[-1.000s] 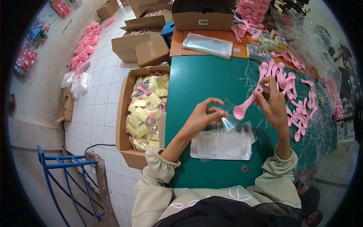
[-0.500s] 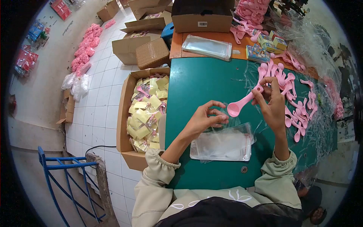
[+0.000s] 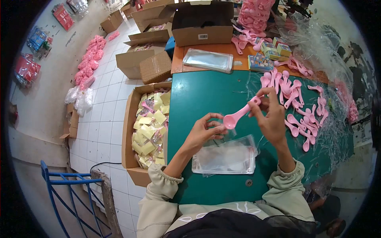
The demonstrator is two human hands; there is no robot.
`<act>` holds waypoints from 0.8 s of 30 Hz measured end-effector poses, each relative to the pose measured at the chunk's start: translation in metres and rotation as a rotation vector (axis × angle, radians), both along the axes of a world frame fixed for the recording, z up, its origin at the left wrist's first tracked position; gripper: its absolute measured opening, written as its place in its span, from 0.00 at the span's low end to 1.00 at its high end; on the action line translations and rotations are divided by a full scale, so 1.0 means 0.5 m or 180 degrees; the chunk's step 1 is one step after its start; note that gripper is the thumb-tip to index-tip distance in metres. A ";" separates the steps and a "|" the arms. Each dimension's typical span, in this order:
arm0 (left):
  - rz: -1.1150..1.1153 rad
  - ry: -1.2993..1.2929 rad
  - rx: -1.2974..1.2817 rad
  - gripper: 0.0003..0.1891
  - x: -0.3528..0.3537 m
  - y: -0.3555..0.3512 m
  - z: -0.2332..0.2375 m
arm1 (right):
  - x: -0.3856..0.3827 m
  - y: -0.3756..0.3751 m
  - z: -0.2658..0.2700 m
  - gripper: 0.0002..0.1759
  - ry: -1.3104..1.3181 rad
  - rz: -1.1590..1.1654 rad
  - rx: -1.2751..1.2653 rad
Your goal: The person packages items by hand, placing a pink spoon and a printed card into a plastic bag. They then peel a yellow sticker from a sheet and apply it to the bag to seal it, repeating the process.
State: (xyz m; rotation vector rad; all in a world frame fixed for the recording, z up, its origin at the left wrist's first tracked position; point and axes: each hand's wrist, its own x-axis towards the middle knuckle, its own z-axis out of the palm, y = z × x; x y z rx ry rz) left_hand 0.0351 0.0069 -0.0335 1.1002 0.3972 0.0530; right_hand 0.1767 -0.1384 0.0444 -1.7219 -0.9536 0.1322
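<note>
My right hand [image 3: 270, 115] pinches the handle end of a pink plastic measuring spoon [image 3: 234, 118], its bowl pointing left toward my other hand. My left hand [image 3: 207, 131] has thumb and fingers curled around a clear plastic bag [image 3: 229, 135], which is thin and hard to make out. The spoon's bowl is right at the left fingertips, by the bag; whether it is inside cannot be told. Below both hands, a stack of clear plastic bags [image 3: 222, 159] lies on the green tabletop [image 3: 206, 93].
Loose pink spoons [image 3: 303, 123] lie at the right, beside crumpled clear film [image 3: 335, 131]. A carton [image 3: 127, 131] of packets with yellow cards stands at the left. Farther back are another bag stack [image 3: 208, 60], small boxes [image 3: 260, 62] and an open brown box [image 3: 202, 33].
The view has shifted slightly. The spoon's bowl has come closer to my left fingers, and the left hand has closed in around the clear bag.
</note>
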 end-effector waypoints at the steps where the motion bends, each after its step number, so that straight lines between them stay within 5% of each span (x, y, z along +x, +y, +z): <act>1: 0.0004 -0.0019 0.0004 0.20 0.001 -0.001 -0.003 | 0.001 0.000 -0.005 0.13 0.0019 0.0048 -0.0049; 21: 0.0016 -0.0260 0.0134 0.22 -0.001 -0.018 0.004 | -0.008 0.007 -0.009 0.14 0.0318 0.0639 -0.0508; 24: -0.0647 -0.0155 -0.0110 0.24 -0.013 0.005 0.000 | -0.006 0.009 -0.012 0.15 0.0420 0.0547 -0.0440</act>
